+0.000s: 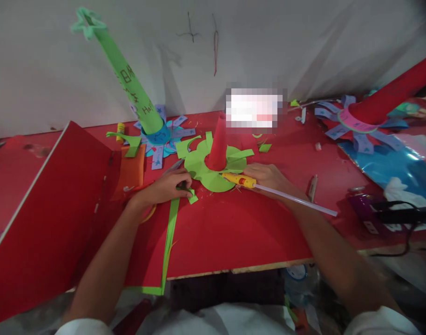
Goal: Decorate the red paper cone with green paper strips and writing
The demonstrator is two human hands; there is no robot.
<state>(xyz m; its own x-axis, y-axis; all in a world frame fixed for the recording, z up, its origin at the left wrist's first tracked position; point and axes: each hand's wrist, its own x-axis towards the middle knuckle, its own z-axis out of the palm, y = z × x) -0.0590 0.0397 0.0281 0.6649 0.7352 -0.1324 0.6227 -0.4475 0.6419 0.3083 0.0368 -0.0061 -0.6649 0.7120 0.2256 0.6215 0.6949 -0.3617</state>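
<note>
On the red table a green paper flower shape (216, 185) lies flat, with a short red paper cone (218, 146) upright at its middle. My left hand (174, 184) is left of the flower, its fingers pinched round a small green paper piece (193, 197). My right hand (267, 177) is at the flower's right edge, wrapped round a yellow glue gun (240, 179). A clear glue stick (296, 199) juts from the gun's back toward the right. The gun's tip points left over the flower. Part of the right fingers is hidden behind the gun.
A tall green paper tube (132, 83) on a blue base leans at the back left. A red tube (394, 90) with purple strips is at the right. Green strips (171, 228) lie near the front left, beside a raised red board (48, 209). A purple box (366, 211) sits right.
</note>
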